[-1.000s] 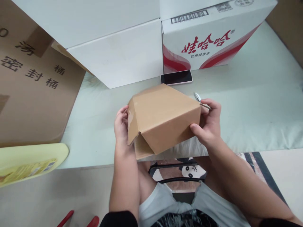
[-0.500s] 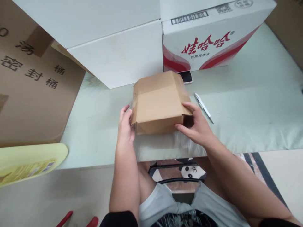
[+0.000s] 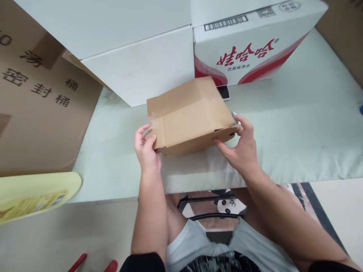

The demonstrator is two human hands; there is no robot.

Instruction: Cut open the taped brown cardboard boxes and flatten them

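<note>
A small brown cardboard box (image 3: pixel 187 113) is held between both hands over the pale green cloth-covered table (image 3: pixel 289 139), its side flaps spread outward. My left hand (image 3: pixel 147 149) grips the near left corner, thumb on the upper face and fingers at the edge. At the near right corner, my right hand (image 3: pixel 242 145) holds the box with the thumb along the front and fingers over the side flap. The pen (image 3: pixel 235 118) beside the right fingertips is mostly hidden. Behind the box, a phone (image 3: pixel 224 92) lies partly covered.
A white carton with red print (image 3: pixel 241 56) and a plain white carton (image 3: pixel 141 68) stand along the back. A large brown carton (image 3: pixel 42 124) is at the left, with a yellow-green container (image 3: pixel 68 181) in front of it. The table's near edge faces my lap.
The box has tilted and its side flaps have spread wider. My left hand has moved slightly left with its thumb now on top; my right hand has shifted right, over the pen.
</note>
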